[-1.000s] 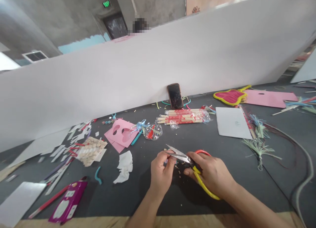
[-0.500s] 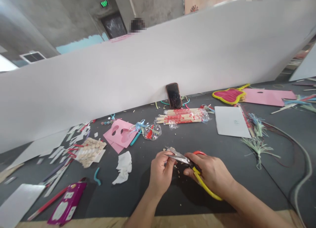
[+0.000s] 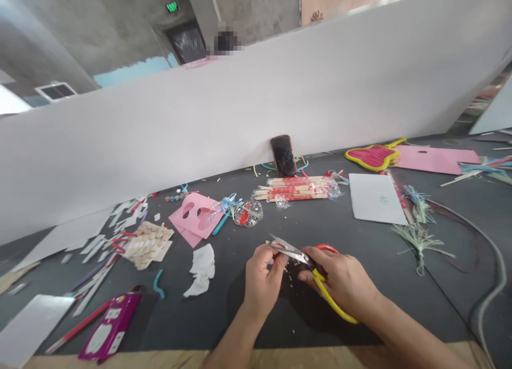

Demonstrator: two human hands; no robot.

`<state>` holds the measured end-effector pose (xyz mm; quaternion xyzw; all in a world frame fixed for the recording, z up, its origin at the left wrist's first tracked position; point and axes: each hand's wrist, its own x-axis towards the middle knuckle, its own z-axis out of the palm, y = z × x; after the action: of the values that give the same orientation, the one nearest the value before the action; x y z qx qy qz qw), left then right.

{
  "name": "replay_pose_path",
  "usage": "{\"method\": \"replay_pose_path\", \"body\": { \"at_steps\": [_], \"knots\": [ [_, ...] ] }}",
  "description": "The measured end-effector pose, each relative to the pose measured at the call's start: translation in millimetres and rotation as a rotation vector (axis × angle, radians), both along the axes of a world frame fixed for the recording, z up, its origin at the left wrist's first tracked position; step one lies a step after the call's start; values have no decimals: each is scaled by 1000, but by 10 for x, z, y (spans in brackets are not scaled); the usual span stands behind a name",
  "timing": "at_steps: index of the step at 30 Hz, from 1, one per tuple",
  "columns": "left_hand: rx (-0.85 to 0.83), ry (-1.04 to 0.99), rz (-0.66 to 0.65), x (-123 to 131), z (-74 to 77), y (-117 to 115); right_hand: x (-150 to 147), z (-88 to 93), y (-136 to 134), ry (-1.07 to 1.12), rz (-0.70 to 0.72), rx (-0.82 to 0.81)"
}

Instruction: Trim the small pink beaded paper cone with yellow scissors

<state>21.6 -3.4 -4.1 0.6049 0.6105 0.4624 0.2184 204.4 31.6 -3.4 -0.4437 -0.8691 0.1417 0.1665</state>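
Scissors [image 3: 326, 291] with yellow and red handles are gripped in my right hand [image 3: 344, 278], their blades pointing left and slightly parted. The blades reach over the fingertips of my left hand [image 3: 262, 278], which is closed in a pinch. What it pinches is too small to make out. Small pale bits lie scattered on the dark table [image 3: 224, 326] beneath and beside the blades. Beyond my hands lies a plastic-wrapped bundle of sticks [image 3: 296, 189].
A phone [image 3: 283, 155] leans on the white partition [image 3: 240, 113]. Left are pink paper [image 3: 194, 217], crumpled tissue [image 3: 201, 270], a purple packet [image 3: 110, 326] and paper strips. Right are a white card [image 3: 376, 198], a yellow-edged pink shape [image 3: 372, 157] and tassels [image 3: 420, 241]. Someone's head shows behind the partition.
The scissor blades have parted slightly more near my left fingertips. Both hands stay in nearly the same place, and the view has shifted a little.
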Motion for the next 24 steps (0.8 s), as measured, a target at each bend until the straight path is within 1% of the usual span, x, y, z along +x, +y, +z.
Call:
{"method": "replay_pose_path", "body": {
  "at_steps": [3,8,15,18,24],
  "knots": [
    [26,-15,13,-8,-28,3,3,26,10,-11,37,-3],
    [76,-32,-30,-17,-17,-4,-9,74,-4,-35,46,-7],
    [87,65,-8,-36,-40,5,5,-20,-8,-51,54,16],
    [82,112,2,-25,-39,-3,11,-32,-17,-79,55,26],
    [38,96,14,8,-5,-24,-10,-28,-49,-109,38,-12]
  ]
}}
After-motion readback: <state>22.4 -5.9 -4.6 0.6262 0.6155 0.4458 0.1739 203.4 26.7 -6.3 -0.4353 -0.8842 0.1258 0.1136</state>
